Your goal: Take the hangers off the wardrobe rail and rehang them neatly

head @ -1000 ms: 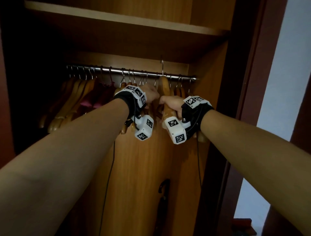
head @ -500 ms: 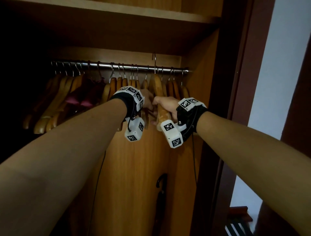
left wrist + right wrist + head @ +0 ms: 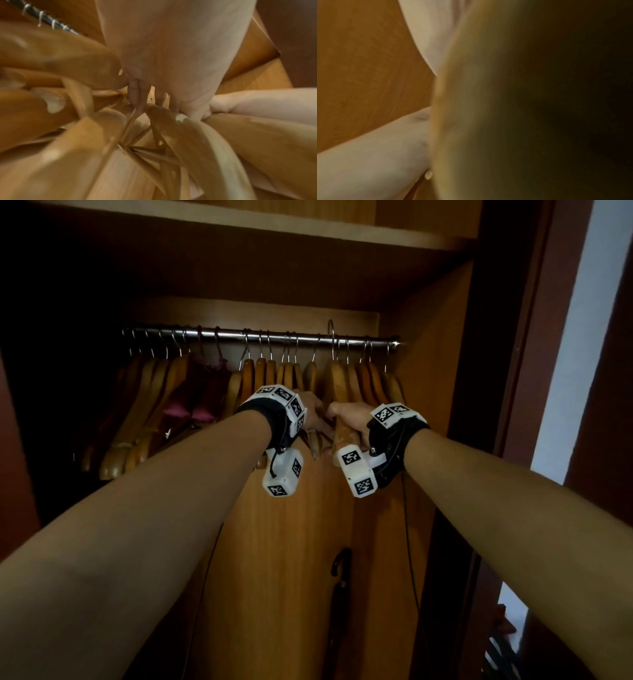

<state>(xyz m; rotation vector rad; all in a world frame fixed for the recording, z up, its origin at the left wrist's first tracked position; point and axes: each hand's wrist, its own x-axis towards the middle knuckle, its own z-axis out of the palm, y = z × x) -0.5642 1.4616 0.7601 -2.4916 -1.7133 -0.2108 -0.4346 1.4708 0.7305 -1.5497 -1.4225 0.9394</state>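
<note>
While the right hand [image 3: 352, 419] has its fingers [image 3: 334, 409] curled tight round the shoulder of one wooden hanger [image 3: 339, 385], that hanger's hook [image 3: 330, 332] stands up above the rail [image 3: 260, 336] and not hooked over it, same as half a second back, so it is lifted free and not yet rehung. Right wrist view is just blurred wood filling the frame with a finger [image 3: 376, 155] pressed against it, which fits a firm grip. Left hand [image 3: 313, 412] is pushed in among the neighbouring hangers just left of the held one; left wrist view shows its fingers [image 3: 135, 93] fairly straight, tips slid between the wooden bars, but blur means I cannot tell if they pinch anything. Versus a second ago both hands sit a bit lower against the row and the view has dipped; the hook looks no closer to the rail. Judgement: mid-rehang, left hand parting a gap, right about to drop the hook into it. Wardrobe [image 3: 428, 354] holds the whole set: a tight group of wooden hangers [image 3: 274, 371] left of the hands, a few more [image 3: 373, 381] right of the held one by the side wall, a splayed group [image 3: 144, 405] further left, and pink padded hangers [image 3: 202, 392] between the groups. Shelf [image 3: 239, 213] above the rail. Dark umbrella [image 3: 339, 594] stands low against the back panel.
</note>
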